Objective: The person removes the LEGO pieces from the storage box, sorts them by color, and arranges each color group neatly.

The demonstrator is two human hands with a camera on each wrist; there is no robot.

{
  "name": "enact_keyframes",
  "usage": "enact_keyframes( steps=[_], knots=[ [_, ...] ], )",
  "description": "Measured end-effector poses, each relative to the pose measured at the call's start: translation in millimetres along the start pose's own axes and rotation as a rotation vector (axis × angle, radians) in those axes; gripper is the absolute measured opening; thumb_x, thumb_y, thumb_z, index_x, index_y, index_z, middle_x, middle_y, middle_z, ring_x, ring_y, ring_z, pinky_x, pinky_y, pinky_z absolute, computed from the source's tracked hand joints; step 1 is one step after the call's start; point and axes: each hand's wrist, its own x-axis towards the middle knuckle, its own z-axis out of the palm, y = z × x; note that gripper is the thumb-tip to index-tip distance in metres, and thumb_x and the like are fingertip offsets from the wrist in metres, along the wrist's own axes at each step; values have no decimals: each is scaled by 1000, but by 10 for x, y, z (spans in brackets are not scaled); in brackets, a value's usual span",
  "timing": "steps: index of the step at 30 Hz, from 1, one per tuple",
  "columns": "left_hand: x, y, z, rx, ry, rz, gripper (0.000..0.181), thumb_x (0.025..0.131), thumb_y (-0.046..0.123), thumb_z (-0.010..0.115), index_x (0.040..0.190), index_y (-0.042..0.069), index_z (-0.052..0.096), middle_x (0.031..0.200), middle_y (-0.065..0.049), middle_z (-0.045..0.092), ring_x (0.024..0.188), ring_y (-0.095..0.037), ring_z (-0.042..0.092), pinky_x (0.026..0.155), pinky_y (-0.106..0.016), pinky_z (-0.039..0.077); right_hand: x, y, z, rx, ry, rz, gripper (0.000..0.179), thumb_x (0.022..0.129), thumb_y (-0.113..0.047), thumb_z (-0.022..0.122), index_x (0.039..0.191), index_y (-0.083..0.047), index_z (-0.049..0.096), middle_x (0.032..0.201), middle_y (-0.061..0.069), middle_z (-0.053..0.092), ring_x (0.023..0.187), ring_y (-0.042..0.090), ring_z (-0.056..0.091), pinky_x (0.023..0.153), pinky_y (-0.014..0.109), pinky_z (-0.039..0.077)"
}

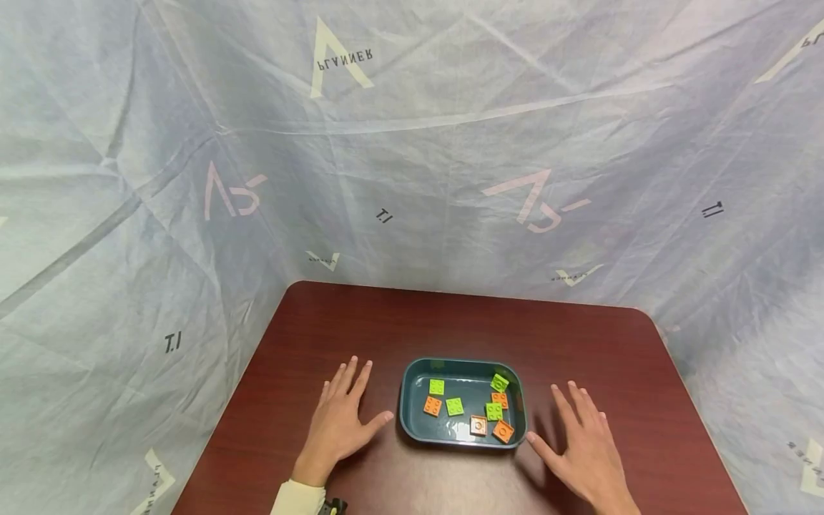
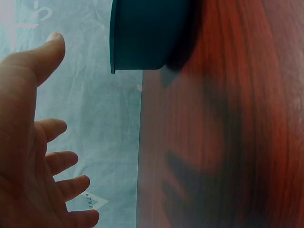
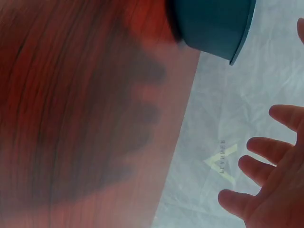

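A dark teal tray with rounded corners sits on the table. Inside lie several small square toy bricks, some green, such as the green brick, and some orange, such as the orange brick. A few show their hollow undersides, among them the orange brick near the right corner. To the tray's left is my left hand, fingers spread and holding nothing. My right hand is spread on the other side, its thumb near the tray's lower right corner. Both wrist views show the tray's outer wall beyond bare fingers.
The reddish-brown wooden table has rounded far corners. Pale printed sheeting hangs behind it and along both sides. Shadows of the hands fall on the tabletop in both wrist views. A light sleeve and a dark wristband show at the left wrist.
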Motion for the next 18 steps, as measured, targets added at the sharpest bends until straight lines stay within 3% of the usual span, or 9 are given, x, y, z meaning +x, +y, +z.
enact_keyframes(
  steps=[4,9,18],
  knots=[
    [-6,39,21,-61,12,4,105,87,72,73,170,35,22,177,-8,22,162,-38,26,122,-69,30,12,-35,0,71,-17,11,96,87,-60,81,162,-15,42,167,24,35,152,51,32,106,78,37],
    [-21,82,54,-91,-13,-2,105,87,74,72,170,40,17,178,-4,19,162,-36,27,116,-65,40,5,-62,9,162,-6,16,92,87,-55,83,161,-15,45,165,23,38,150,51,34,102,77,39],
    [-19,177,100,-166,-16,5,102,87,71,74,168,45,19,177,2,23,159,-34,33,99,-68,52,72,-166,37,226,78,-84,91,82,-41,92,158,-16,49,158,20,48,138,44,50,97,69,48]
  ],
)
